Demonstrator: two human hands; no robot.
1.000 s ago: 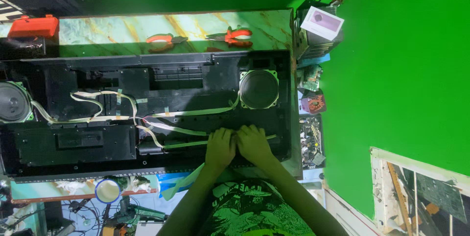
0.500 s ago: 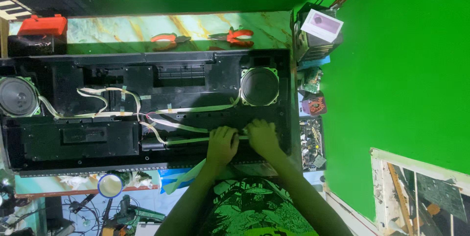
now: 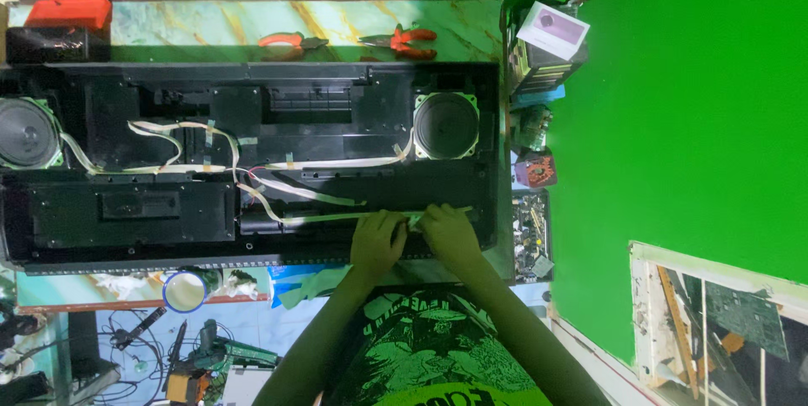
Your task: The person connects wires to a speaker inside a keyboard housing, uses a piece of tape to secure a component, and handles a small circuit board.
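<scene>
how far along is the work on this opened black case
Done: the black case lies open, its speakers and taped ribbon cables exposed. In hand: left hand and right hand pinch a flat ribbon cable at the near edge. Left: the case is unclosed; two pliers lie untouched.

I get a dim, green-tinted view: the black casing [image 3: 252,162] swallows detail, the green wall [image 3: 690,120] glows evenly, corners lie in shadow.
</scene>
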